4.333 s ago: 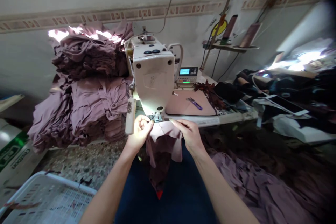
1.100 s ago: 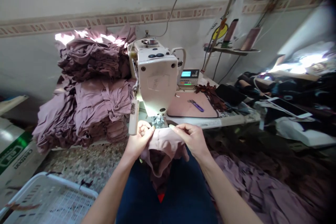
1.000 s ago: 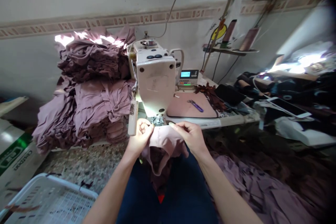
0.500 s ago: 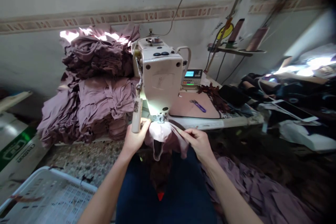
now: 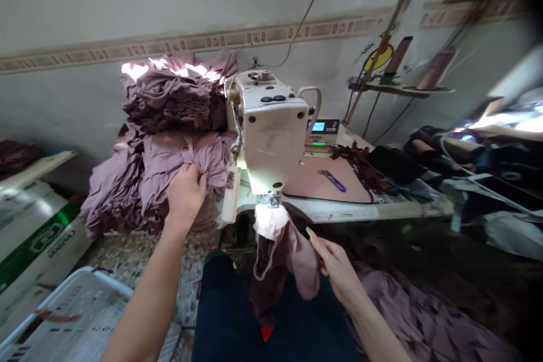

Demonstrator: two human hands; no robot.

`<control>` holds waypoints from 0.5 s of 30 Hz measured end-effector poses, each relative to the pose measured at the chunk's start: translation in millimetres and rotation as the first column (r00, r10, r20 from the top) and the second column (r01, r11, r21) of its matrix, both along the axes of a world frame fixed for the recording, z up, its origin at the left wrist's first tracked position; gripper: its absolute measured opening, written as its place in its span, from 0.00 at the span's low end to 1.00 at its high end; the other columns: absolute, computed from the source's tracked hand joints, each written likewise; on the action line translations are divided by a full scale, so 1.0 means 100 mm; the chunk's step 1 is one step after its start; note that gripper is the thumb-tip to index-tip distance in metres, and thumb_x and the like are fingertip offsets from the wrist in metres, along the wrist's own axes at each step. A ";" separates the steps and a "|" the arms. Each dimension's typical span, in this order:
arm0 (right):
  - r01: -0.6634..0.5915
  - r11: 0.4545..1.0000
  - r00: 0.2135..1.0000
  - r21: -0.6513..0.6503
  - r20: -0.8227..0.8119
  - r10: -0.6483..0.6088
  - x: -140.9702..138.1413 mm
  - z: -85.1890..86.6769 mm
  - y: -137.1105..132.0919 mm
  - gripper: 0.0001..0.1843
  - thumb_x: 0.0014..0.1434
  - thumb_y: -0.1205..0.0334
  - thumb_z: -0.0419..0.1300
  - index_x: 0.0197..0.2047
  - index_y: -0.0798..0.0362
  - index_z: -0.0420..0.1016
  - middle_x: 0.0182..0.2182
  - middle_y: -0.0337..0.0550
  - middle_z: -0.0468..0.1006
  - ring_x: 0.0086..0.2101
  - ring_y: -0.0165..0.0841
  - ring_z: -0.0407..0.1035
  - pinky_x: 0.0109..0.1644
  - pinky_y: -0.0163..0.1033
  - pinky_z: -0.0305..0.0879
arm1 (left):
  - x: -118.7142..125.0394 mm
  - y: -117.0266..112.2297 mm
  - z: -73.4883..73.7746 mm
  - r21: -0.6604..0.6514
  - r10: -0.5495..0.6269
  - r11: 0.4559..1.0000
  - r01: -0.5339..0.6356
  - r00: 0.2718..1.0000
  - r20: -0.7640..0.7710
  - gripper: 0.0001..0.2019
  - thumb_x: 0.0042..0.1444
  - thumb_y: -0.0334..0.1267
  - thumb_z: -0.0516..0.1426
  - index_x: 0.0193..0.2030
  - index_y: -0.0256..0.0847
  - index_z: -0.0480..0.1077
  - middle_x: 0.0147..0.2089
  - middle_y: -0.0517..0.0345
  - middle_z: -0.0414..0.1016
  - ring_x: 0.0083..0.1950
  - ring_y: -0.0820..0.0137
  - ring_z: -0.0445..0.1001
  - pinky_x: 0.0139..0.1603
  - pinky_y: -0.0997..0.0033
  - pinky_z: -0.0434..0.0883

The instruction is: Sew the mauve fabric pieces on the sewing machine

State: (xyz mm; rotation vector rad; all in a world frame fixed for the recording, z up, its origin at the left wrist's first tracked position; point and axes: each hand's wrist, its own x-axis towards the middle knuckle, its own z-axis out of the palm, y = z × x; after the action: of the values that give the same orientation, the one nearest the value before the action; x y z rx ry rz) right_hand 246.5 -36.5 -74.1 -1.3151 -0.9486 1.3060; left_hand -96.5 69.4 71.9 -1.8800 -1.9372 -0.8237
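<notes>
L hand: (image 5: 185,195) on top of lower stack of mauve fabric (image 5: 190,150), L of sewing machine (image 5: 271,136). Grip narrow, fingers curled into folds at stack's front edge.

R hand: (image 5: 335,266) low, R of machine, below desk (image 5: 339,212) front edge. Grip narrow, thumb up, touching R edge of mauve knit piece (image 5: 280,237). Can't tell if actually pinching it.

Piece: pale top end right under presser foot (image 5: 274,199), touching it; rest hangs down, folded, dark inner side showing, over person's dark blue trousers (image 5: 224,305). Between the hands, much nearer R; well apart from L.

Machine: white, lamp on, light on foot area. Control box (image 5: 322,133) behind it, screen lit.

Desk: pink mat (image 5: 305,181) w/ purple-handled snips (image 5: 333,181) on it, dark scraps (image 5: 360,161) at mat's R edge.

Around: second mauve stack (image 5: 178,96) sits on lower one. Mauve fabric pile (image 5: 424,317) low at R. White plastic crate (image 5: 76,317) low L, cardboard box (image 5: 38,249) next to it.
</notes>
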 end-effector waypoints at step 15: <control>0.219 0.936 0.573 0.277 0.740 -0.353 1.45 0.51 -0.34 0.31 0.43 0.26 0.73 0.27 0.48 0.87 0.29 0.50 0.83 0.28 0.44 0.72 0.28 0.43 0.65 | 0.57 -1.24 -0.57 0.203 -0.413 0.905 0.375 0.654 0.634 0.06 0.68 0.43 0.64 0.47 0.44 0.76 0.36 0.58 0.81 0.34 0.67 0.80 0.40 0.69 0.77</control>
State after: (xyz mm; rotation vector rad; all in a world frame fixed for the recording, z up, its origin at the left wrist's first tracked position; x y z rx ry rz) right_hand 391.2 -70.2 -22.9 -1.8681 -1.3106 0.3280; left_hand -39.1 -54.9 14.7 -2.2066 -1.8058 -1.8960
